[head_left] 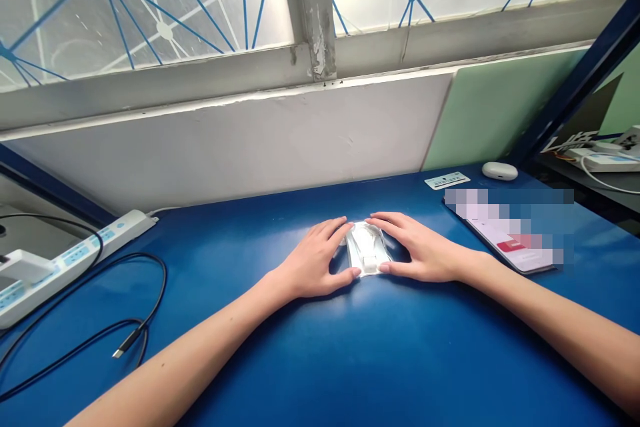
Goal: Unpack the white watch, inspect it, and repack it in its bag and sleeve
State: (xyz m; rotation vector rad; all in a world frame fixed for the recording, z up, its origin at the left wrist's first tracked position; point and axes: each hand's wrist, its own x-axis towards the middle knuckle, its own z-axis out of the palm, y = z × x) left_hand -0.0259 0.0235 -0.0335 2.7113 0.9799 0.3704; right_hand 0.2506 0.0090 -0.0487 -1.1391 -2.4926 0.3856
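Observation:
A small white, shiny packet (369,248) lies flat on the blue table, wrinkled along its edges. It looks like clear or silvery film with something white inside, whose kind I cannot make out. My left hand (320,257) grips the packet's left side, thumb at the near corner and fingertips at the far corner. On the opposite side, my right hand (423,250) holds the right edge the same way, thumb near and fingers far. Both palms are turned inward, close to the tabletop.
A white power strip (75,255) and a black cable (163,280) lie at left. To the right are a phone (500,233), partly blurred out, a small card (447,180) and a white earbud case (500,171). A low wall (250,140) backs the blue table (370,360).

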